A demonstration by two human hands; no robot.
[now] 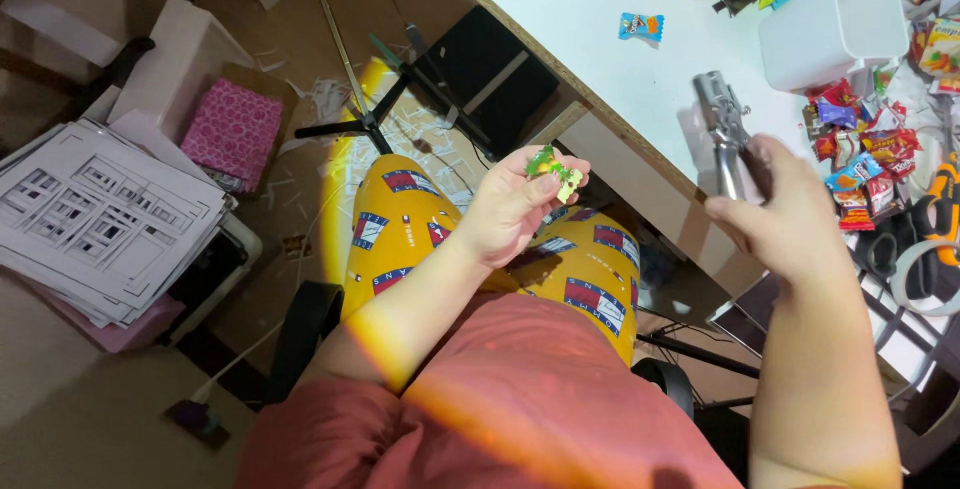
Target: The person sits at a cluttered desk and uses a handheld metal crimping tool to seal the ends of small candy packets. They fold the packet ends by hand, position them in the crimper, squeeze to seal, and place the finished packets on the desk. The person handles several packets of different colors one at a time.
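Your left hand (510,211) is raised over your lap, fingers curled up and pinched on a small green and yellow candy packet (553,171), which sits at the fingertips just short of the table edge (600,119). Your right hand (785,219) is wrapped tight around the handle of a silver metal tool (722,129), its head pointing up and away from you over the white tabletop; it looks like a stapler-type plier, though the blur leaves that unsure.

As I read it, you are at the step of bringing packet and tool together: the two are near each other but apart, with the table corner between them. The next move would call for closing that gap and lining an edge of the packet with the mouth of the tool, keeping your fingertips clear of it.

A heap of small wrapped sweets (860,169) lies just beyond your right hand, beside a white plastic container (835,34). One blue and orange sweet (640,27) lies alone farther up the table.
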